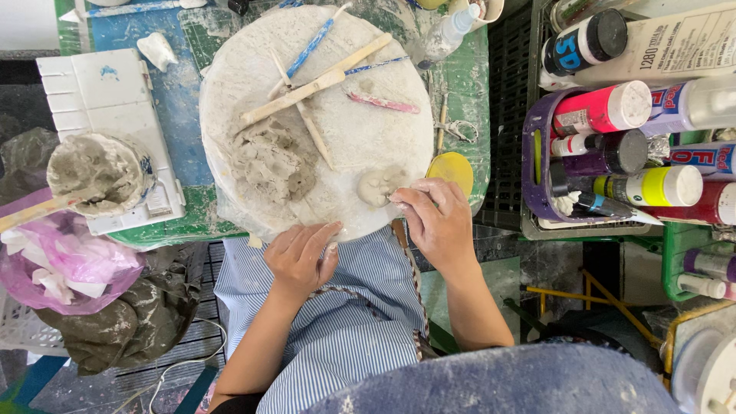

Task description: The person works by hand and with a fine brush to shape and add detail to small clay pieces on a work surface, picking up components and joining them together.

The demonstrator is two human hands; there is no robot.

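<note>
A round white turntable dusted with clay sits in front of me. On its near edge lies a small rounded clay piece. My right hand is at that piece, fingertips pinched against its right side, perhaps on a thin tool that I cannot make out. My left hand rests on the turntable's near rim with fingers loosely spread and nothing in it. A lump of grey clay lies left of centre. Wooden modelling sticks and blue and pink tools lie across the far half.
A clay-smeared cup stands on a white palette at the left, above a pink plastic bag. A yellow lid lies right of the turntable. Paint bottles fill baskets at the right. A spray bottle stands at the back.
</note>
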